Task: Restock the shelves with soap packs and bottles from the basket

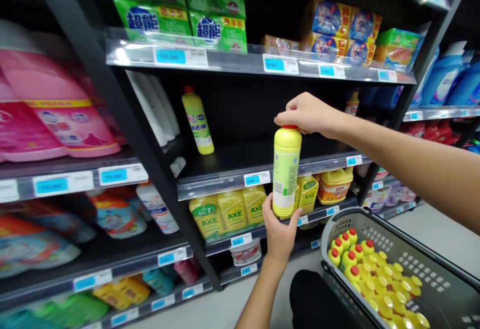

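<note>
yellow plastic fills the middle of the view: a yellow plastic bottle (287, 171) with a red cap (288, 126) stands nearly upright, its long axis tilted only slightly, held in the air just in front of a black shelf (240, 161). the right hand (305, 114) reaches in from the right side and sits on top, fingers curled down over the cap, closed on it rather than spread. the left hand (279, 234) is underneath, fingers and thumb wrapped around the lower body, so the right hand has the top end of the bottle and the left has its base. to the left on the same shelf a yellow-green bottle (197, 124) stands leaning, well apart from both hands. on the shelf below are yellow axe jugs (232, 214), and to the lower right a grey plastic basket (332, 231) holds many red-capped yellow bottles (378, 279), near the left hand but not touching it
</note>
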`<state>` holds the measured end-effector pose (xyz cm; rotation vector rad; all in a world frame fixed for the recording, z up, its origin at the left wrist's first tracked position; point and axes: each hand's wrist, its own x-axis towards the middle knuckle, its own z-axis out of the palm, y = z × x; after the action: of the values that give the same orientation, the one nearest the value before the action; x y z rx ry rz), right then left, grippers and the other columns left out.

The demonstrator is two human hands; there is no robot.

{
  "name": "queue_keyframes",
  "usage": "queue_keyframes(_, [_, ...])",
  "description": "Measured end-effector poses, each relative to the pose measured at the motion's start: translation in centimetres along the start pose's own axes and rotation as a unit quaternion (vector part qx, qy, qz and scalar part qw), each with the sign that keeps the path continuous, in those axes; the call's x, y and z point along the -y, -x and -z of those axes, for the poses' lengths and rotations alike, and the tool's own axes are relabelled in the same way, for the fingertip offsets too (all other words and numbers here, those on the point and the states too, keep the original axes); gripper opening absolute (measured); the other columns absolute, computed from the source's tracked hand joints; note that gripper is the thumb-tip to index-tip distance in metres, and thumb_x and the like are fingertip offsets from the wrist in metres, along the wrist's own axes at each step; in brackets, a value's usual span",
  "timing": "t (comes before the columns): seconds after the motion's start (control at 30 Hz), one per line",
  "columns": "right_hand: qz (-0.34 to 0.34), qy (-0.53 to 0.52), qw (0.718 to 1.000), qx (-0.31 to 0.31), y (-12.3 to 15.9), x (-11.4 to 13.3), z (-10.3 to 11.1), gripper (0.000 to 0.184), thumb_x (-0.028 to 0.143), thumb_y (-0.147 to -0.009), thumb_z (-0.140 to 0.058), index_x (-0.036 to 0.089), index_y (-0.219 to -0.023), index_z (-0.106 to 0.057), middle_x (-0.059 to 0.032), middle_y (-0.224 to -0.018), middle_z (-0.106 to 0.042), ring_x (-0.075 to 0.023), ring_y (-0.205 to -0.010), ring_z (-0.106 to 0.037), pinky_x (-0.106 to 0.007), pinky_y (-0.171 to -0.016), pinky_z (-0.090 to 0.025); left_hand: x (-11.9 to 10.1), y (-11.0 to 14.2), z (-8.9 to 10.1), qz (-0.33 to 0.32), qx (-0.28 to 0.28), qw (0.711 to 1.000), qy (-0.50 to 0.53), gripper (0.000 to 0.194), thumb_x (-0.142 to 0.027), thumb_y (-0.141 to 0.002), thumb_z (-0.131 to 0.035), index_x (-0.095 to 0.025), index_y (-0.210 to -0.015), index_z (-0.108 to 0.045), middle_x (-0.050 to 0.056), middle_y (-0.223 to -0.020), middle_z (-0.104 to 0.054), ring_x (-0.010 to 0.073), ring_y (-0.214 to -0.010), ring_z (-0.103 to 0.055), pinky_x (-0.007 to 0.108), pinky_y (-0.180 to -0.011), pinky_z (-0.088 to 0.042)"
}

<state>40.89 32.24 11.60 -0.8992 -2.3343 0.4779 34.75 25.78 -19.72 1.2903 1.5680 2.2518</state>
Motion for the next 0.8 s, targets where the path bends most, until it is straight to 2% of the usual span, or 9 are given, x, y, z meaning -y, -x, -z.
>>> queue_keyframes(0.1, [0.008,-0.013,1.0,0.019,-0.3,1.1,-0.5,0.024,0.03,-0.077,-0.074,0.019,-0.064,-0.056,0.0035,-0.046,-0.045,-0.0098,-0.044,-0.038,-0.023,-0.039,-0.026,0.0,-0.8,1.0,-0.003,-0.068,0.998,0.006,0.066,-0.043,-0.083,-0.076,-0.019,-0.136,-0.045,0.017,-0.136,-0.052,0.0303,-0.128,-0.053,0.046,-0.111,-0.041])
queue_keyframes(0.2, [0.019,-0.021,0.999,0.019,-0.4,1.8,-0.6,0.027,0.035,-0.081,-0.074,0.018,-0.067,-0.059,0.0038,-0.044,-0.045,-0.0094,-0.042,-0.038,-0.023,-0.039,-0.027,-0.7,-1.5,2.0,-0.001,-0.11,0.993,0.036,0.062,-0.05,-0.083,-0.074,-0.019,-0.131,-0.048,0.014,-0.129,-0.054,0.028,-0.122,-0.055,0.041,-0.107,-0.042])
queue_keyframes(0.27, [0.035,-0.036,0.999,0.02,-0.4,2.0,-0.6,0.034,0.044,-0.088,-0.071,0.018,-0.069,-0.059,0.0036,-0.044,-0.046,-0.0087,-0.041,-0.039,-0.022,-0.04,-0.029,-1.6,-1.8,2.6,0.027,-0.111,0.989,0.089,0.062,-0.054,-0.082,-0.075,-0.019,-0.127,-0.051,0.012,-0.123,-0.057,0.0251,-0.113,-0.058,0.036,-0.1,-0.045])
queue_keyframes(0.33, [0.05,-0.055,0.997,0.02,-0.7,1.9,-0.6,0.044,0.055,-0.093,-0.064,0.017,-0.07,-0.059,0.003,-0.044,-0.047,-0.0081,-0.04,-0.04,-0.021,-0.041,-0.031,-2.8,-2.1,3.0,0.077,-0.074,0.978,0.179,0.062,-0.059,-0.08,-0.075,-0.021,-0.123,-0.053,0.007,-0.109,-0.061,0.0203,-0.093,-0.062,0.032,-0.085,-0.05])
queue_keyframes(0.4, [0.054,-0.074,0.996,0.016,-0.9,1.4,-0.8,0.052,0.063,-0.096,-0.055,0.017,-0.072,-0.058,0.0024,-0.045,-0.05,-0.008,-0.038,-0.042,-0.02,-0.041,-0.033,-3.9,-2.3,3.4,0.135,-0.012,0.949,0.285,0.058,-0.062,-0.08,-0.074,-0.022,-0.117,-0.054,0.003,-0.093,-0.061,0.0152,-0.071,-0.059,0.027,-0.066,-0.048])
queue_keyframes(0.47, [0.046,-0.092,0.995,0.015,-1.2,0.6,-1.4,0.056,0.068,-0.097,-0.048,0.017,-0.076,-0.057,0.0022,-0.045,-0.052,-0.0084,-0.035,-0.043,-0.02,-0.039,-0.034,-5.0,-2.6,3.9,0.183,0.041,0.908,0.374,0.053,-0.062,-0.081,-0.073,-0.022,-0.111,-0.055,0.001,-0.085,-0.061,0.012,-0.058,-0.053,0.024,-0.054,-0.041])
queue_keyframes(0.67, [0.021,-0.141,0.988,0.057,-0.6,-2.1,-4.0,0.051,0.063,-0.104,-0.035,0.019,-0.083,-0.052,0.0032,-0.046,-0.054,-0.0095,-0.033,-0.046,-0.018,-0.036,-0.035,-6.4,-3.3,5.7,0.292,0.118,0.803,0.507,0.051,-0.058,-0.079,-0.076,-0.013,-0.099,-0.063,0.006,-0.081,-0.065,0.008,-0.052,-0.047,0.02,-0.048,-0.035])
queue_keyframes(0.8, [-0.009,-0.147,0.983,0.107,0.4,-2.4,-5.6,0.048,0.058,-0.106,-0.032,0.019,-0.086,-0.053,0.0019,-0.055,-0.058,-0.0088,-0.034,-0.049,-0.018,-0.034,-0.035,-6.7,-3.8,6.6,0.332,0.153,0.746,0.557,0.045,-0.054,-0.089,-0.067,-0.01,-0.101,-0.064,0.007,-0.081,-0.064,0.0069,-0.052,-0.045,0.018,-0.048,-0.034])
